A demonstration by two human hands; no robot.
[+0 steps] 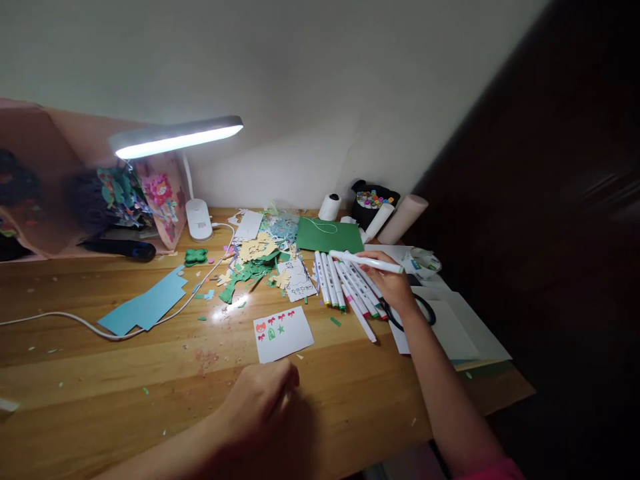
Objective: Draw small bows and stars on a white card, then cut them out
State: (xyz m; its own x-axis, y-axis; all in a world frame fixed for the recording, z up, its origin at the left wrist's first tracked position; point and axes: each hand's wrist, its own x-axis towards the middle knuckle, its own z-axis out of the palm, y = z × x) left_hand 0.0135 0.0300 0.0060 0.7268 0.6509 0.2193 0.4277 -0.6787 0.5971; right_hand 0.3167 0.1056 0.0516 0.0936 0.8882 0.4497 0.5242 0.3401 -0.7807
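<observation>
My right hand (395, 285) grips a white marker (367, 261), held nearly level above a spread of white markers (345, 283) with coloured ends. My left hand (263, 393) is curled closed on the table; whether anything is inside its fingers is hidden. Just beyond it lies a white card (287, 343) with small drawings: red bows, an orange-red face-like figure, a green house-like shape and a green star. Behind the card sits a piece of paper (299, 280) with black line drawings.
A lit lamp (200, 220) stands at the back left, its white cable (100, 328) crossing the table. Blue paper (147, 305), paper scraps (257, 250), a green sheet (330, 235), a thread spool (330, 207) and a black container (367, 212) are around. White sheets (455, 327) lie right.
</observation>
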